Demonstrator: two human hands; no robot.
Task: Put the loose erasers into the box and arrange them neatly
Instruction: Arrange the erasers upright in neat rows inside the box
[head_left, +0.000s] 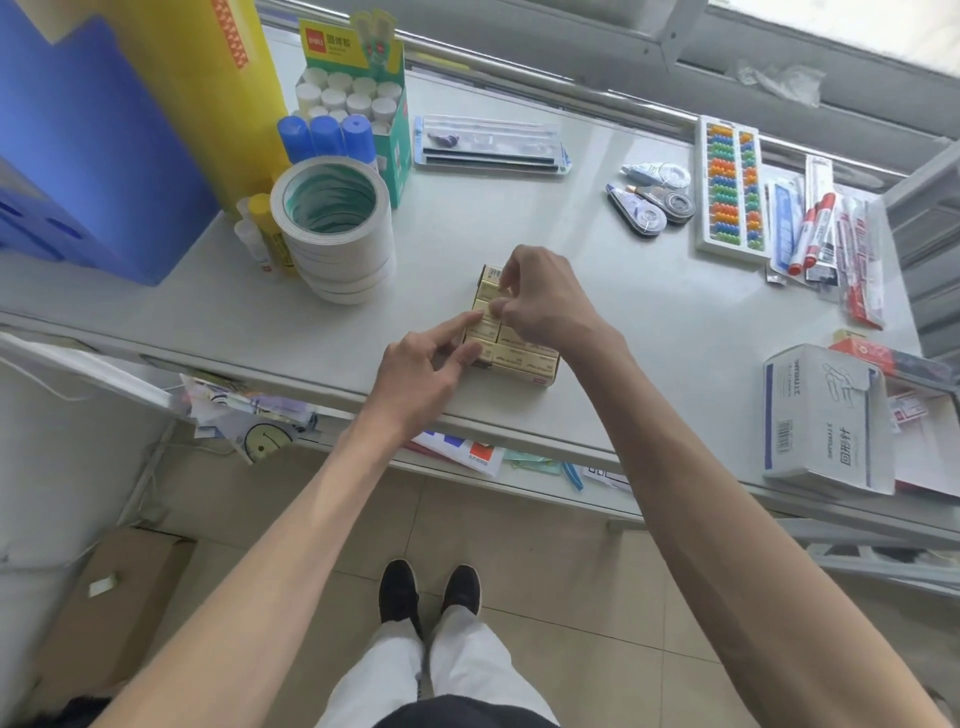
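Note:
A small yellow box (540, 375) sits near the front edge of the grey shelf (623, 291). Several cream-yellow wrapped erasers (519, 356) lie packed in rows inside it. My left hand (423, 366) reaches in from the left, its straight index and middle fingers pressing on the erasers along the box's left side. My right hand (540, 296) hovers over the far part of the box, its curled fingertips pinching one eraser (491, 285) there. The right hand hides the box's far right corner.
A stack of white tape rolls (335, 228) stands left of the box, with glue sticks (324, 135) and a green display carton (358, 78) behind. Correction tapes (649, 205), an abacus (730, 187), markers (810, 228) and a white carton (826, 415) lie to the right.

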